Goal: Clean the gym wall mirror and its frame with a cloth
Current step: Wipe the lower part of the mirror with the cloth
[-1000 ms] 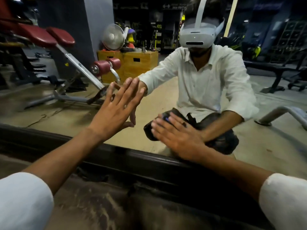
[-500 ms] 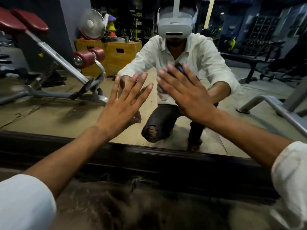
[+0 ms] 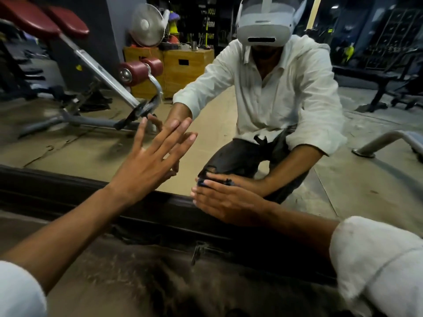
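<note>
The cloth [image 3: 202, 182], dark blue, lies flat on the mirror [image 3: 87, 154] just above the frame [image 3: 68, 186], the dark rail that runs along the foot of the glass. Only a small edge of it shows past the fingertips; the rest is hidden under the right hand [image 3: 226, 202]. That hand presses it to the glass with fingers laid out nearly straight and close together, so the grip is a flat, wide one and not a pinch, though the thumb's part in it may be out of sight.

Higher above the frame and to the left of the cloth, the left hand [image 3: 146, 165] rests palm-first on the mirror, fingers spread and straight, its grip wide and holding nothing. Both forearms are bare, with white sleeves [image 3: 377, 264] pushed up.

Below the frame, nearest the camera, is a dusty brown floor [image 3: 109, 266].

Above the frame, the glass reflects a crouching person in a white shirt with a white headset [image 3: 263, 30], a slanted bench [image 3: 98, 67] with red pads to the left, and behind it a round fan [image 3: 146, 25] standing on wooden boxes [image 3: 183, 65].
</note>
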